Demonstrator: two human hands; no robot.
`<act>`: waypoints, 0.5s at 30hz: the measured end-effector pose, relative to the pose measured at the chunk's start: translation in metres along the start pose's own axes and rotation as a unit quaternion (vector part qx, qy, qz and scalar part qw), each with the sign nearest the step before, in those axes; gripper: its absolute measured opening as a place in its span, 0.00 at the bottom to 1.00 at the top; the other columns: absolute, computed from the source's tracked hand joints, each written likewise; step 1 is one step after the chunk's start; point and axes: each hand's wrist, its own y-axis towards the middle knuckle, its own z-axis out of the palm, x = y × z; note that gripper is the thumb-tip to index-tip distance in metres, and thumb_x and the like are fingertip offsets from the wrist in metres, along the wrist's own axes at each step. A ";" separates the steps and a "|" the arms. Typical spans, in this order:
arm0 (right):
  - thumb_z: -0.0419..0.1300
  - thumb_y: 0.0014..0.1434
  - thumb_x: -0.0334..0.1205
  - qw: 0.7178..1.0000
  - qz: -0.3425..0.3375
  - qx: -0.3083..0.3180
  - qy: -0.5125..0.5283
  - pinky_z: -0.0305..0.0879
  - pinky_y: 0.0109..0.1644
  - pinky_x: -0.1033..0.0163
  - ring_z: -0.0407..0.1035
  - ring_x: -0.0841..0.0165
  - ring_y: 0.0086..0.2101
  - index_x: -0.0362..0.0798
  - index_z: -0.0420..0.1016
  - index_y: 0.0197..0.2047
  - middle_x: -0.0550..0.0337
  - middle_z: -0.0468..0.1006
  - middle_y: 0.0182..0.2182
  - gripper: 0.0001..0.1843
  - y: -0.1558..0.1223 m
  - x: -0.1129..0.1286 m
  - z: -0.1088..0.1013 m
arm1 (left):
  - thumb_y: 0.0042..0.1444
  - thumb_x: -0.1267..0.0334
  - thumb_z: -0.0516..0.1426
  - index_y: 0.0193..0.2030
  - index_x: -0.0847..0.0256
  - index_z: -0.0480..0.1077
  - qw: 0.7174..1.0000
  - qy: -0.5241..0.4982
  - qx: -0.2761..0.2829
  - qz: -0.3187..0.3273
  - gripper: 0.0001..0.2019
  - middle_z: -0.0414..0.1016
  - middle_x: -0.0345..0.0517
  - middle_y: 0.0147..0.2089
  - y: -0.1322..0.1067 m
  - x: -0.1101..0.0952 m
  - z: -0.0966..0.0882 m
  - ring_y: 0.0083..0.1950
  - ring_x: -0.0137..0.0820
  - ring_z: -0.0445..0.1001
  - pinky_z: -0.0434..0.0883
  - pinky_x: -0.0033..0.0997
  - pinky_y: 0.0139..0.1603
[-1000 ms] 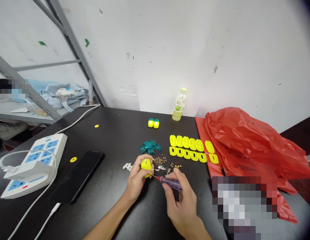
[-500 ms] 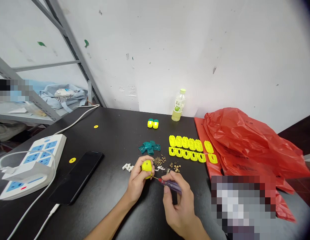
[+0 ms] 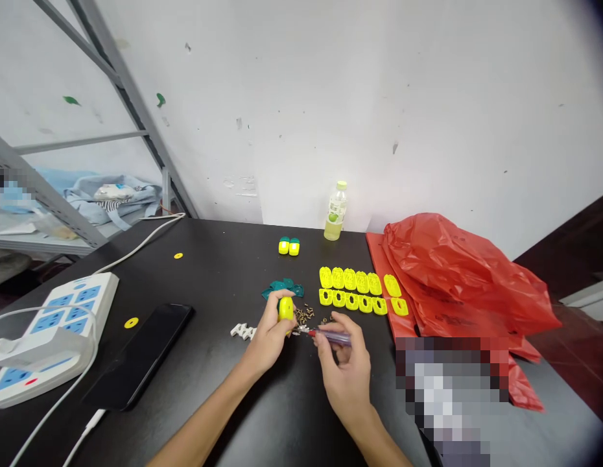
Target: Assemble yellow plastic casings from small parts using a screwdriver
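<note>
My left hand (image 3: 268, 337) is closed round a small yellow plastic shell (image 3: 285, 309), held just above the black table (image 3: 224, 272). My right hand (image 3: 344, 373) pinches a purple-handled screwdriver (image 3: 331, 336) whose tip points left toward the shell. Under the tip lie several tiny brass screws (image 3: 305, 314) and small metal bits. Teal plastic pieces (image 3: 277, 287) sit just behind the shell. Two rows of yellow shell halves (image 3: 357, 290) lie to the right. Small white plastic clips (image 3: 243, 331) rest left of my left hand.
A red plastic bag (image 3: 452, 272) covers the right side. A drink bottle (image 3: 334, 211) stands by the wall, two assembled yellow-teal pieces (image 3: 288, 246) before it. On the left are a black phone (image 3: 139, 357), a white power strip (image 3: 43, 337) and two yellow discs (image 3: 131, 322).
The view shifted slightly. My left hand turned the yellow shell more on edge, and the screwdriver in my right hand lowered to lie nearly level near the screws.
</note>
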 end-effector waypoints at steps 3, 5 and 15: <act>0.60 0.64 0.39 0.999 0.022 -0.030 0.010 0.79 0.44 0.58 0.79 0.65 0.38 0.47 0.66 0.56 0.52 0.78 0.40 0.18 0.006 -0.006 0.000 | 0.54 0.68 0.58 0.56 0.54 0.66 0.997 0.078 0.028 0.005 0.21 0.70 0.40 0.41 0.017 -0.001 -0.004 0.34 0.30 0.66 0.64 0.29 0.37; 0.60 0.64 0.40 0.999 0.023 -0.044 0.001 0.79 0.42 0.58 0.79 0.65 0.39 0.47 0.66 0.55 0.51 0.79 0.40 0.17 0.009 -0.011 0.000 | 0.58 0.65 0.57 0.57 0.54 0.66 0.992 0.117 0.045 0.013 0.20 0.69 0.40 0.40 0.025 -0.001 -0.006 0.34 0.31 0.66 0.63 0.30 0.38; 0.58 0.64 0.38 0.998 -0.006 -0.010 -0.061 0.78 0.46 0.57 0.77 0.64 0.42 0.48 0.71 0.54 0.50 0.78 0.43 0.15 0.010 -0.021 -0.001 | 0.65 0.52 0.54 0.57 0.54 0.70 0.972 0.194 0.067 0.111 0.17 0.71 0.49 0.53 0.031 -0.004 -0.008 0.48 0.39 0.70 0.66 0.37 0.52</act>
